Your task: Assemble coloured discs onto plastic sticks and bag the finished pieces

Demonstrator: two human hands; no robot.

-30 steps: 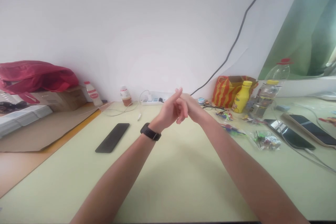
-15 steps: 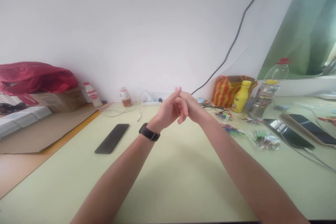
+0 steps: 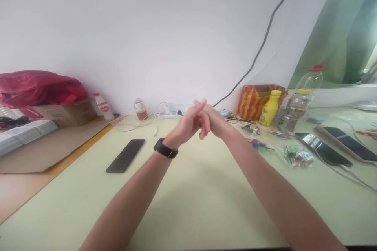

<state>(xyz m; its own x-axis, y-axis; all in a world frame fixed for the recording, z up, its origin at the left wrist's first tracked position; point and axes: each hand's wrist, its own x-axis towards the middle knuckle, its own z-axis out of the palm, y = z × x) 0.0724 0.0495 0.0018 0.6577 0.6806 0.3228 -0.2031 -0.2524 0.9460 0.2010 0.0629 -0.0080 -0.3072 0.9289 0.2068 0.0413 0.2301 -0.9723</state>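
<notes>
Clasp: bare left hand (image 3: 186, 124) and bare right hand (image 3: 217, 122) joined at frame centre, fingers partly curled. Any enclosed item cannot be confirmed.
Wrist: black-strapped wristwatch (image 3: 165, 148), left arm.
Behind clasp: white plastic power strip (image 3: 169, 115), at frame centre, partly covered by the hands.
Left of centre: flat black rectangular phone (image 3: 125, 156), lying untouched on the pale green tabletop (image 3: 188, 211).
Right of centre: red-and-yellow striped bag (image 3: 249, 104); 1 yellow bottle (image 3: 270, 109) beside it.
Progress: hands joined, judged complete; no item visibly lifted. Remaining steps cannot be determined.
</notes>
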